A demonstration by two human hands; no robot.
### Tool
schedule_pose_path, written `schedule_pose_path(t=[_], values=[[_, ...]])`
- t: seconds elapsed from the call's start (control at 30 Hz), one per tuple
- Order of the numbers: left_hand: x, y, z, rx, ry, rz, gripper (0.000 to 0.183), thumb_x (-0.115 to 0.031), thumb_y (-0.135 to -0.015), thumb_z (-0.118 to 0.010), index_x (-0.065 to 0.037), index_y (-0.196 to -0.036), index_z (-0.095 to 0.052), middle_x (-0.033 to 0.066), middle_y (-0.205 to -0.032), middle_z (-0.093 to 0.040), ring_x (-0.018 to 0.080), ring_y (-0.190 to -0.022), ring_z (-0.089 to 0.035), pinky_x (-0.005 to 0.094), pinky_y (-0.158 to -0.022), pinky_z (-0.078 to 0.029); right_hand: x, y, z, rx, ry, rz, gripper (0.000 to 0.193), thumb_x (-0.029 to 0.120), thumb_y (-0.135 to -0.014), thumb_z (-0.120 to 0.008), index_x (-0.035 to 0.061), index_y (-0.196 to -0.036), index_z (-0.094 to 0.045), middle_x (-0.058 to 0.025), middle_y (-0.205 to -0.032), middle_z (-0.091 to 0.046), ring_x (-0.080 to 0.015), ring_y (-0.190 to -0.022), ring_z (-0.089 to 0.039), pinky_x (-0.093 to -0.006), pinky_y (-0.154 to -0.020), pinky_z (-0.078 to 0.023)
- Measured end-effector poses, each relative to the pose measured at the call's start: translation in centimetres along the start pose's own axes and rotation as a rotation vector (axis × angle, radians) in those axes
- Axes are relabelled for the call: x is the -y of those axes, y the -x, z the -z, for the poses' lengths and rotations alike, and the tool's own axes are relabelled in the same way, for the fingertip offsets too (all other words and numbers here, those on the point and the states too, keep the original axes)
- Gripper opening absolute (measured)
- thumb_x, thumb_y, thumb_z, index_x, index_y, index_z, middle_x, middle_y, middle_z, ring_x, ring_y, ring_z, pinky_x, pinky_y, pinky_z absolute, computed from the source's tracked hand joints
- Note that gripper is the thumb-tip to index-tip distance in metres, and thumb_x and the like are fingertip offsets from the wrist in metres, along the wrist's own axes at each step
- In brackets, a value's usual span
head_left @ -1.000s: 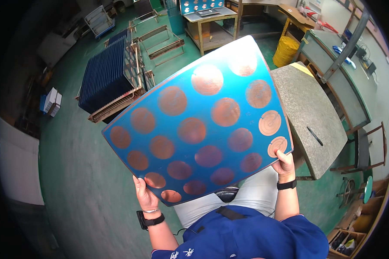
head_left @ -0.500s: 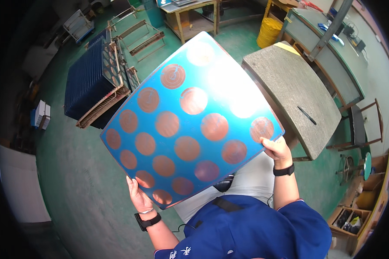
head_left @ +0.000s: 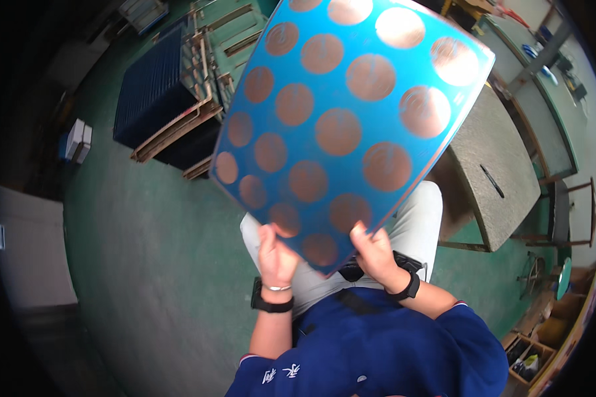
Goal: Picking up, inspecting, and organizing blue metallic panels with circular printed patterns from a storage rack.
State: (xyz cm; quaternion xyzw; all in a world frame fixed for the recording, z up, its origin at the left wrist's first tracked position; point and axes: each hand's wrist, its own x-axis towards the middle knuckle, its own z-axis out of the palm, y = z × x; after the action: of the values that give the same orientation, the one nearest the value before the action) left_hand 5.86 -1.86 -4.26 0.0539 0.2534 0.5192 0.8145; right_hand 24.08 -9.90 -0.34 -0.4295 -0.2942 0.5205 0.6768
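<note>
A large, thin blue panel (head_left: 278, 126) with rows of copper-coloured round patterns is tilted up in front of me, one corner pointing toward my waist. My left hand (head_left: 277, 258) grips its lower left edge, thumb on the face. On the lower right edge, close to that near corner, my right hand (head_left: 375, 255) has its thumb on the face and its other fingers behind. What the fingers behind the panel do is hidden. Both wrists wear black bands. The panel's far end runs out of the top of the picture.
At the far left stands a rack (head_left: 155, 89) packed with upright dark blue panels. To the right is a grey worktable (head_left: 493, 159) with a black pen (head_left: 492, 181) on it. A chair (head_left: 569, 212) stands beyond it, and a wooden compartment box (head_left: 533, 357) sits at the lower right.
The panel has turned and shifted up and to the right. My right hand has slid down its edge toward the near corner, and my hands are closer together.
</note>
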Motion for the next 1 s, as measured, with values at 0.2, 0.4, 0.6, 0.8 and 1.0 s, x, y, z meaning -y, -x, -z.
schedule_pose_path(t=[0.2,0.4,0.6,0.8,1.0], values=[[-0.8,-2.4,-0.3,0.13,-0.911,-0.069,0.024,-0.015,-0.098,-0.044,-0.005,-0.115,-0.056,0.0119,-0.106,-0.064,0.0204,-0.094,-0.063,0.0317,-0.083,-0.051,7.3,-5.5,1.3,-0.273,0.298,0.302,0.032,0.021,-0.095,-0.052,-0.0007,-0.119,-0.05,-0.0057,-0.106,-0.058,-0.0124,-0.096,-0.053,-0.0276,-0.086,-0.043],[-3.5,-4.9,8.1,-0.226,-1.927,-0.654,0.021,-0.008,-0.086,-0.053,-0.011,-0.103,-0.065,0.0074,-0.111,-0.061,0.0312,-0.115,-0.05,0.0459,-0.099,-0.037,5.5,-7.1,3.8,-0.292,0.676,0.427,0.029,0.009,-0.094,-0.052,-0.0021,-0.122,-0.051,-0.0007,-0.091,-0.06,-0.0059,-0.083,-0.053,-0.0197,-0.075,-0.043],[-2.0,-6.0,8.4,-0.448,-2.294,-0.662,0.015,-0.018,-0.083,-0.058,-0.017,-0.093,-0.069,0.002,-0.121,-0.056,0.0278,-0.126,-0.039,0.0518,-0.104,-0.026,-1.2,-9.8,4.5,-0.277,0.678,0.317,0.037,0.008,-0.094,-0.051,0.0007,-0.13,-0.047,-0.0018,-0.076,-0.059,-0.0061,-0.067,-0.052,-0.0216,-0.062,-0.045],[-2.8,-6.8,8.4,-0.428,-2.308,-0.626,0.013,-0.02,-0.081,-0.058,-0.017,-0.089,-0.068,0.0006,-0.116,-0.058,0.027,-0.123,-0.043,0.0489,-0.103,-0.028,-6.4,-12.3,5.1,-0.244,0.968,0.286,0.041,0.003,-0.09,-0.051,0.0027,-0.131,-0.047,-0.015,-0.069,-0.055,-0.019,-0.057,-0.051,-0.0294,-0.059,-0.045],[-3.2,-7.1,8.6,-0.455,-2.256,-0.644,0.013,-0.019,-0.081,-0.056,-0.017,-0.087,-0.068,-0.0014,-0.109,-0.062,0.0253,-0.12,-0.046,0.0464,-0.102,-0.029,-7.3,-14.2,6.0,-0.228,1.08,0.157,0.041,0.002,-0.088,-0.051,0.0024,-0.13,-0.047,-0.017,-0.07,-0.056,-0.0267,-0.058,-0.056,-0.0318,-0.06,-0.046]])
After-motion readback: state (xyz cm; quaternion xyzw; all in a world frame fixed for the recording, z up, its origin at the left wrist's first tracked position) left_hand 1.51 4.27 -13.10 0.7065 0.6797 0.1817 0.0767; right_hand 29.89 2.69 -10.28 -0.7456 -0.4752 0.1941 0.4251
